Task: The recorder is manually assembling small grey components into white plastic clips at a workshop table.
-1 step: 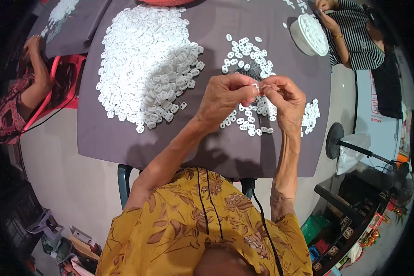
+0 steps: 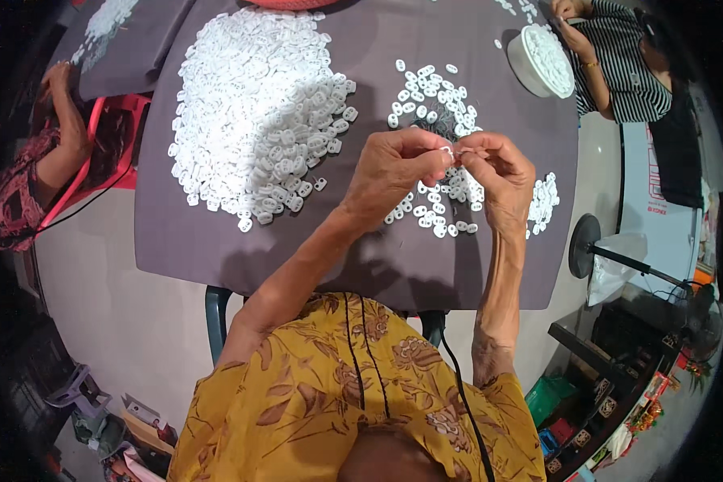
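Over the right half of the table (image 2: 345,257), my left hand (image 2: 394,169) and my right hand (image 2: 498,177) meet fingertip to fingertip. A small white plastic piece (image 2: 447,150) is pinched between the left thumb and forefinger. The right thumb and fingers are pressed together close beside it; what they grip is too small to name. Beneath and around my hands lie scattered white oval plastic pieces with two holes (image 2: 435,218). A tangle of dark thin strands (image 2: 435,122) lies among them, partly hidden by my hands.
A large heap of white pieces (image 2: 249,104) covers the table's left. A white bowl of them (image 2: 519,76) stands far right, beside a person in a striped top (image 2: 618,72). At far left, another person's arm (image 2: 71,128) rests by a second table. A red container (image 2: 289,4) touches the top edge.
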### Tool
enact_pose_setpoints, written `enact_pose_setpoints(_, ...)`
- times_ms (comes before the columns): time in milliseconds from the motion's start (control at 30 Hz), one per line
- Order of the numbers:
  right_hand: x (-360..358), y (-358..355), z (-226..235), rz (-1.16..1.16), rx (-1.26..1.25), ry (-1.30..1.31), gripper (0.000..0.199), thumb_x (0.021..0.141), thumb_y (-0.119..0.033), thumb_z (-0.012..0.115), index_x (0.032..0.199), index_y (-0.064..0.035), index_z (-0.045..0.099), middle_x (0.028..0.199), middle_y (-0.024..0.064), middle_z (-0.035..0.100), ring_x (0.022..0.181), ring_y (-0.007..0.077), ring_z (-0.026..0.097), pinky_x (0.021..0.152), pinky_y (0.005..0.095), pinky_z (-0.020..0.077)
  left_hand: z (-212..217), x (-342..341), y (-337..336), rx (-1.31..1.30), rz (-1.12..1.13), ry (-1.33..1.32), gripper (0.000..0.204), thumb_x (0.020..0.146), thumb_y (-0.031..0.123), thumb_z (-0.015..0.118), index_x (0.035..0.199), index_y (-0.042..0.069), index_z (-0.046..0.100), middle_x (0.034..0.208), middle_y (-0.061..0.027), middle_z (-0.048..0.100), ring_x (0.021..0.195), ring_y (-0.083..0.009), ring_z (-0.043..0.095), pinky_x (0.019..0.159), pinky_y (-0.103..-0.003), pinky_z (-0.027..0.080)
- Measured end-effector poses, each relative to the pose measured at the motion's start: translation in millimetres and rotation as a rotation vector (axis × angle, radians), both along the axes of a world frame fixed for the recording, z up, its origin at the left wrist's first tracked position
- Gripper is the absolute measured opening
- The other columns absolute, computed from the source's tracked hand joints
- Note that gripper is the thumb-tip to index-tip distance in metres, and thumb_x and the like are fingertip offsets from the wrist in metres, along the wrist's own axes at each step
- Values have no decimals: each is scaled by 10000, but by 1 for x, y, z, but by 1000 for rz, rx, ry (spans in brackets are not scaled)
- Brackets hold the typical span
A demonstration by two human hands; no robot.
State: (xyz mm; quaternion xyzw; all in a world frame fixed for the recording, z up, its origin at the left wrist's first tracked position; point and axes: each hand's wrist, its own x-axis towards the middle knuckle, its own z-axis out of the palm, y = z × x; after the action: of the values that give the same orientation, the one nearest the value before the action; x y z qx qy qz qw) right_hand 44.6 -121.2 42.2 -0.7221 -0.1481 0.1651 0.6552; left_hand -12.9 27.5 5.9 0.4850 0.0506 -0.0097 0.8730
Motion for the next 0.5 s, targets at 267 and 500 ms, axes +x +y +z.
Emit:
enact_pose_setpoints(267,-2,0,4,33,-19,-51,136,761,46,584,894,23,597,810,51,605,739,102,560,701,213,449,2,-1,-5,6,37,7,149,787,133,596,819,-10,623,669,4,556,598,-38,478,536,-184,397)
enact_pose_setpoints(500,-3,-2,0,34,10,-55,161,758,71,579,910,20,595,816,47,603,746,93,558,698,202,447,-2,-1,-7,64,44,-8,141,786,129,594,808,-6,628,659,13,556,590,-33,476,523,-179,392)
